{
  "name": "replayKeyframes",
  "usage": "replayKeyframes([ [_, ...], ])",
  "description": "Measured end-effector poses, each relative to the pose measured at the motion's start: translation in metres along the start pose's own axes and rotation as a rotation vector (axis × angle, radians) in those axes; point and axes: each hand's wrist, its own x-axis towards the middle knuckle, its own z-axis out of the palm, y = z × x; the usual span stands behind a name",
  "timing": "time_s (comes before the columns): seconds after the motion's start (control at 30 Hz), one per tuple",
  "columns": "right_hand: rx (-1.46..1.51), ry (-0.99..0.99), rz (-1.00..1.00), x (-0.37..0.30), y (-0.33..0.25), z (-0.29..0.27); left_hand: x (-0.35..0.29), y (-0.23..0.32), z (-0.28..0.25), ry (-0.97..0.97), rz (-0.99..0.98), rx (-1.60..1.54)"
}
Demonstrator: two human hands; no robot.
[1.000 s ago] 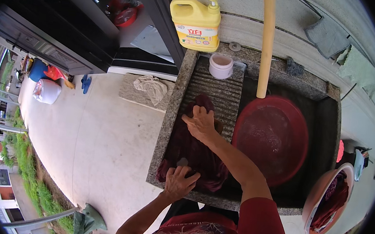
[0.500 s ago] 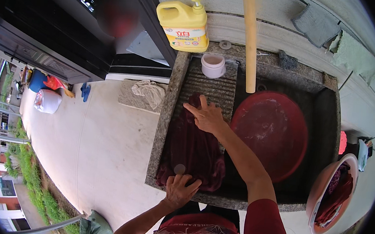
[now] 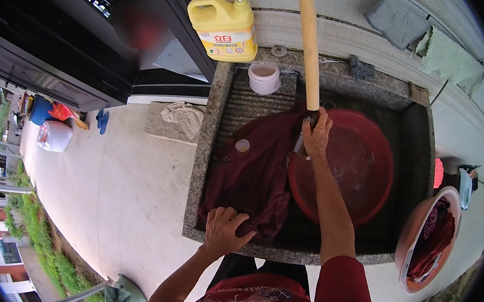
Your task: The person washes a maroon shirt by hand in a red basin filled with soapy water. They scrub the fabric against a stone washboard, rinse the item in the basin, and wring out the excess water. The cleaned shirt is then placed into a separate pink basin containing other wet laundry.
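A wet, dark red garment (image 3: 249, 166) lies spread over the ribbed washboard side of a stone sink (image 3: 197, 167). At its near end, my left hand (image 3: 225, 230) curls its fingers over the cloth, thumb out to the right. My right hand (image 3: 316, 139) pinches the garment's far right corner, drawn up to the rim of a red basin (image 3: 343, 177) of water. A narrow whitish strip shows beside my right fingers; I cannot make out what it is. One pale round spot sits on the cloth.
A white tub (image 3: 264, 84) stands on the far washboard, with a yellow pump jug (image 3: 223, 31) behind. The end of a wooden pole (image 3: 308, 47) hangs close above my right hand. To the right is a pink basin (image 3: 409, 252) of clothes. Cloths (image 3: 400, 21) hang at the wall.
My right hand has gone from lying open on the bunched garment to the right, now gripping its corner. The garment is spread wider, and my left hand has shifted slightly left.
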Motion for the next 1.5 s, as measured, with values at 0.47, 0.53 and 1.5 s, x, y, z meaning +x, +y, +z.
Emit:
replayKeyframes([
  [0.47,0.844,-0.076,0.405,-0.079,0.075,-0.034,0.002,-0.003,0.028,-0.101,0.166,0.02],
  [0.53,0.509,-0.377,0.053,-0.081,-0.012,-0.042,-0.004,0.002,0.027,-0.114,0.191,0.025],
  [1.5,-0.454,-0.446,-0.875,-0.083,-0.08,0.064,-0.025,-0.018,0.016,-0.141,0.331,-0.206],
])
